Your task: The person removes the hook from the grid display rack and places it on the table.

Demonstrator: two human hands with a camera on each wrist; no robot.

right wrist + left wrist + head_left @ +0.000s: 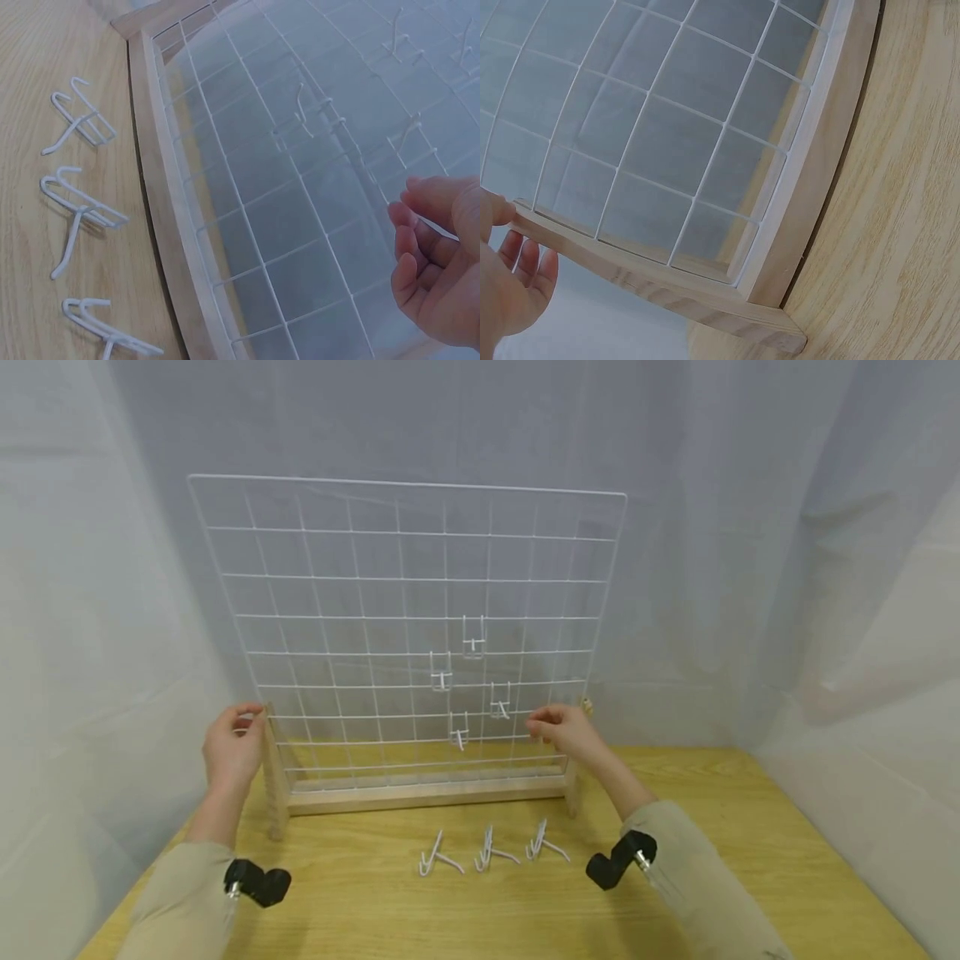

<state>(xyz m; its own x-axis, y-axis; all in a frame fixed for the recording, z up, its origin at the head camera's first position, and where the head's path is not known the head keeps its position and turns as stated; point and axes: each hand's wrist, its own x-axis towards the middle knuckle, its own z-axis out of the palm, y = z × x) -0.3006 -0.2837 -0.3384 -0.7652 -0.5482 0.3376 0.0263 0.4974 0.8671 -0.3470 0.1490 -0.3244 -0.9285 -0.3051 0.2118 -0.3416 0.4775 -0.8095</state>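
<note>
A white wire grid panel [375,578] stands upright in a wooden stand [427,795]. My left hand [232,745] pinches the top of the stand's left post [615,264], thumb on one side and fingers on the other. Four-sided grid cells carry several white wire hooks, including an upper hook [473,643], a left hook [441,677], a right hook [500,703] and a low hook [459,735]. In front of the panel's right part, my right hand [566,731] has loosely bent fingers with nothing between them, close to the right hook.
Three loose white hooks lie in a row before the stand on the wood-grain table [360,893]: a left one [435,856], a middle one [491,852] and a right one [543,843]. Pale curtains [750,568] hang behind and at both sides.
</note>
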